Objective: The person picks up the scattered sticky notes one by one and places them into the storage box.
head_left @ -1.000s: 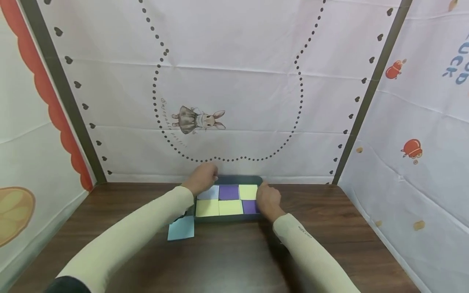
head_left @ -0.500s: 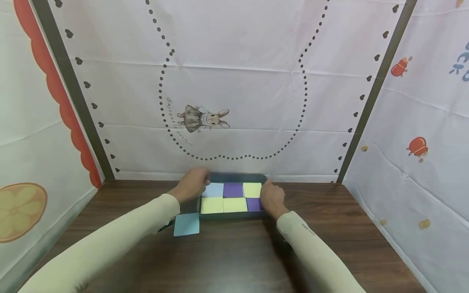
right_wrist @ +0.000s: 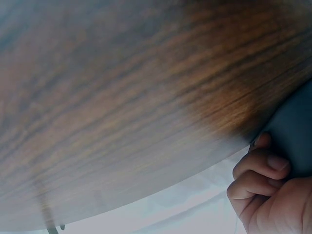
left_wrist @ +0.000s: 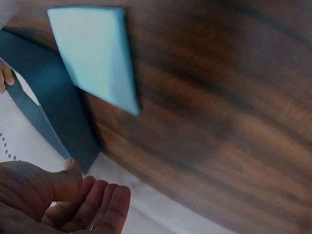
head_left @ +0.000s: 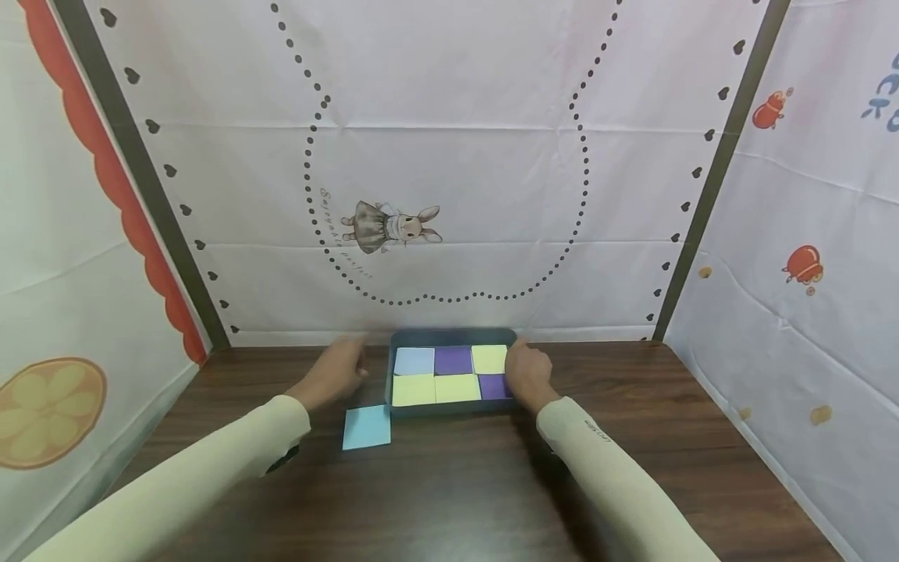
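Note:
A dark teal tray-like box (head_left: 449,407) stands at the back of the table, holding pale yellow, purple and light blue square notepads, such as a purple pad (head_left: 453,361). My right hand (head_left: 530,375) grips the box's right end. In the right wrist view its curled fingers (right_wrist: 256,165) lie against the dark box wall (right_wrist: 298,129). Apart from the box, to its left, my left hand (head_left: 330,376) hovers with loosely curled fingers and nothing in them. In front of the box's left corner a light blue square pad (head_left: 367,428) lies on the table, seen larger in the left wrist view.
The brown wood-grain table (head_left: 435,492) spreads in front of the box. A white printed cloth (head_left: 456,187) rises close behind the box, with further cloth panels on the left and right sides.
My left hand has come away from the box's left end and moved left. The right hand keeps its hold on the right end. The head view has shifted slightly.

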Tool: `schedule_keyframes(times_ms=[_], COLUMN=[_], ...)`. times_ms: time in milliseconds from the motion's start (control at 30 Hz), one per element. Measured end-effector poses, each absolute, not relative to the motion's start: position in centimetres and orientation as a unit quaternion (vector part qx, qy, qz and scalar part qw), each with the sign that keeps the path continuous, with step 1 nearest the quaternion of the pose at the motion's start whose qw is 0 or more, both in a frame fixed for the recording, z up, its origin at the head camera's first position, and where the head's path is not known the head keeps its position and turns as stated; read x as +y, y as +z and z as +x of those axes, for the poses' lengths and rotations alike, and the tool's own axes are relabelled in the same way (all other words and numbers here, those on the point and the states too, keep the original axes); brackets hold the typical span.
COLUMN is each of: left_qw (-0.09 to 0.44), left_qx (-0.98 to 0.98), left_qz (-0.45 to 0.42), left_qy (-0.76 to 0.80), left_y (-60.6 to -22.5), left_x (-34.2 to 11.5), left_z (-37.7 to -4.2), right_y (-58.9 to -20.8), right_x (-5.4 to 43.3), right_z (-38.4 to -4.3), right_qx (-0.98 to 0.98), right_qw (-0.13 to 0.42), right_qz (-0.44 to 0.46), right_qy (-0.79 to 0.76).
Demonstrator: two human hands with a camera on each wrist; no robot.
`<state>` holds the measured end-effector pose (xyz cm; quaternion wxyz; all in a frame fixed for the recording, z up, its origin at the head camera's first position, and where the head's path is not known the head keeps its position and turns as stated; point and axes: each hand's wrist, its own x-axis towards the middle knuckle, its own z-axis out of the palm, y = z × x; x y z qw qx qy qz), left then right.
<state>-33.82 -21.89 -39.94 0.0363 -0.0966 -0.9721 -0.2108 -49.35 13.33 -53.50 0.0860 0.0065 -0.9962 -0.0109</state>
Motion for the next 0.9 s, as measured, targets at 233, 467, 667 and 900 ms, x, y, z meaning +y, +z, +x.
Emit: schedule_keyframes(times_ms=[233,467,667,900], left_qw=[-0.063,-0.058,-0.039,-0.032], left_qx=[-0.971,-0.971,-0.972,-0.973], left_qz=[-0.073,-0.090,-0.108,-0.105], left_qy=[-0.218,-0.213,-0.207,-0.203], left_y=[-41.0,-42.1,-42.7,-43.1], left_x=[-22.8,-23.1,-22.8,-22.0], left_z=[-32.4,-31.7,-31.7,-32.5], right_y=[-52.3,-47.5,-49.0,-52.5], right_x=[12.9,11.9,12.3,13.5], right_z=[-48.5,-43.7,-45.2,-49.0], right_qx=[-0.997,-0.998,-0.998,-0.998], right_qw=[0.082,0.068,0.065,0.057], right_qz=[-0.004,-0.004,0.000,0.003], right_qy=[0.006,0.008,0.013,0.013])
